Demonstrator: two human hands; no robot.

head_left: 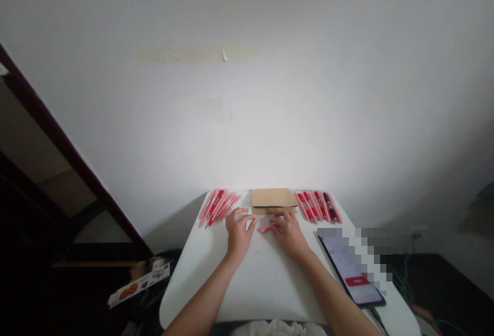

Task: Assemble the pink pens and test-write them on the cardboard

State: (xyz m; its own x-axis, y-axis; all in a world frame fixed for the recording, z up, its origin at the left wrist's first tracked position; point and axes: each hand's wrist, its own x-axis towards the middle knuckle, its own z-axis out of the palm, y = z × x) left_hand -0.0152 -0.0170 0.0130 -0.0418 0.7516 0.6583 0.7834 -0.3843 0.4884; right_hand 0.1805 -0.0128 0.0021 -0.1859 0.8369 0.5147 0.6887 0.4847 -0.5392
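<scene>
Pink piece: our right hand pinches it.
Left hand: we pinch another slender piece.
Brown packet: on our desk.

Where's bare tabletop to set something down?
Bare: white table between left forearm and right forearm, and outside the left one, nearer than left pens. Crowded: far edge, with those pens, brown item and right pens; left hand and right hand just before it; phone at right.

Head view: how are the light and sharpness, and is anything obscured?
Head view: lower left falls near black; in the head view, the wall is brightest above the table; there too, pens look slightly soft, and blocky pixelation hides part of the phone.
</scene>
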